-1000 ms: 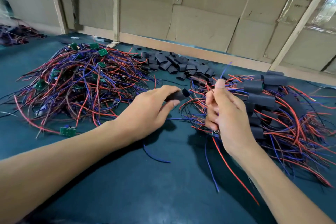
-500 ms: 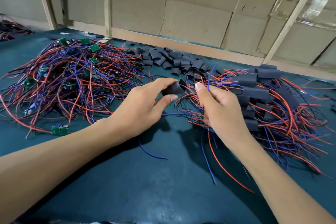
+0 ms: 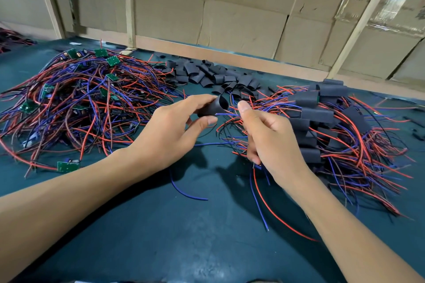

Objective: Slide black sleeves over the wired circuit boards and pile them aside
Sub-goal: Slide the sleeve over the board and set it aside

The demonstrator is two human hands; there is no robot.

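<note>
My left hand (image 3: 174, 131) pinches a black sleeve (image 3: 212, 107) between thumb and fingers, its open mouth turned to the right. My right hand (image 3: 268, 138) grips a wired circuit board whose board is hidden in the palm; its red and blue wires (image 3: 259, 193) trail toward me, and a blue wire tip enters the sleeve's mouth. Bare green boards with red and blue wires lie in a heap (image 3: 76, 105) on the left. Sleeved boards form a pile (image 3: 326, 126) on the right. Loose black sleeves (image 3: 213, 76) lie at the back centre.
Everything rests on a dark green table mat (image 3: 179, 236). A loose blue wire (image 3: 184, 190) lies near my left wrist. A wooden rail and cardboard wall (image 3: 230, 18) close off the far edge. More wires show at the far left edge (image 3: 11, 39).
The two hands have come closer together; my right hand has brought the wire ends up to the sleeve's mouth, and the sleeve has opened wider.
</note>
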